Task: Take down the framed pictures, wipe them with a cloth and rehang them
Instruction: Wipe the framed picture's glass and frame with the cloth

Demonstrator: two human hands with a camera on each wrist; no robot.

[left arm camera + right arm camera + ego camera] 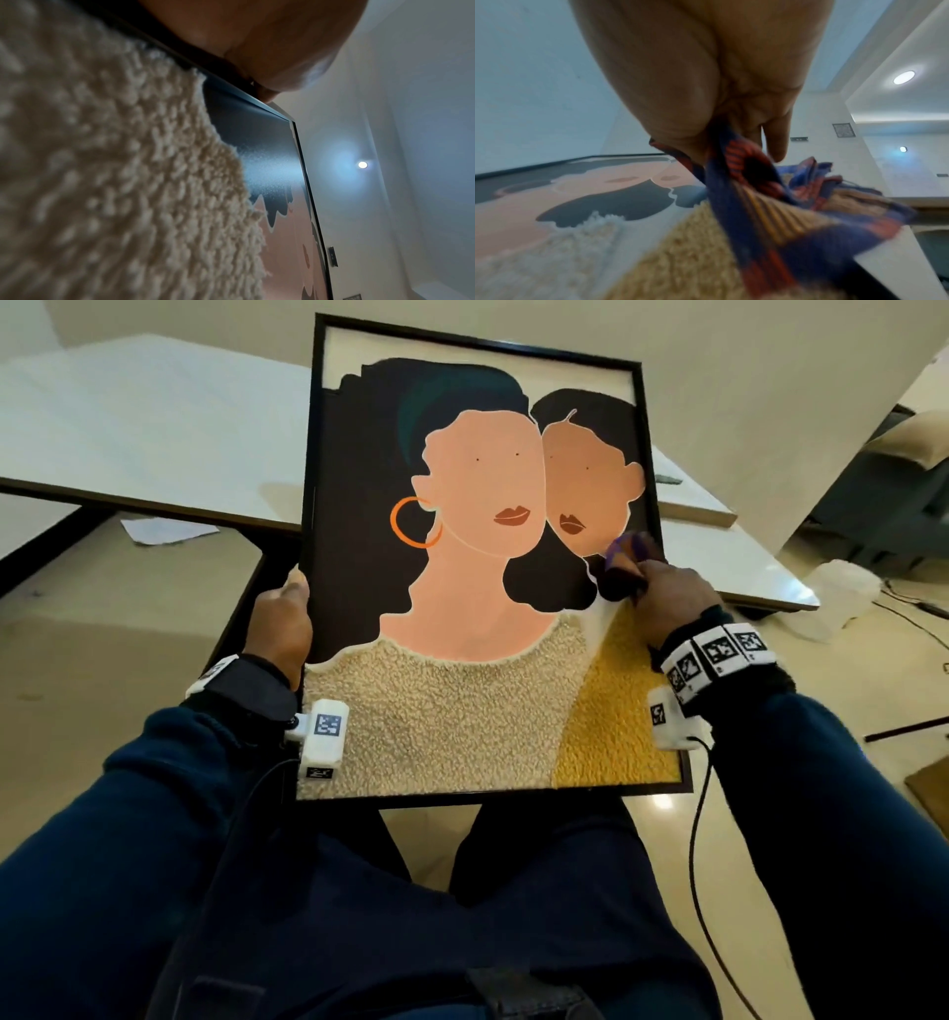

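Head view: framed picture (477,567) is down, propped on the lap, mid-wipe; rehanging remains.
Left wrist view: left hand (257,40) is gripping its edge. Right wrist view: right hand (706,81) is clutching the blurred cloth (782,213), seemingly against the picture's face.

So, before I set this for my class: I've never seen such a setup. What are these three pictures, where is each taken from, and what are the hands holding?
No machine here: a person wears three cameras, one on the head and one on each wrist (the white boxes with black-and-white squares).

The head view looks down at both hands. The left hand grips the left edge of a framed picture of two faces, propped near the person's lap. The right hand holds a cloth against the picture's right side, wiping it.

The left wrist view looks along that hand, close up over the picture's woolly cream part. The right wrist view shows the fingers clutching the blue and red cloth.

Behind stand pale tables, with paper on the floor below.
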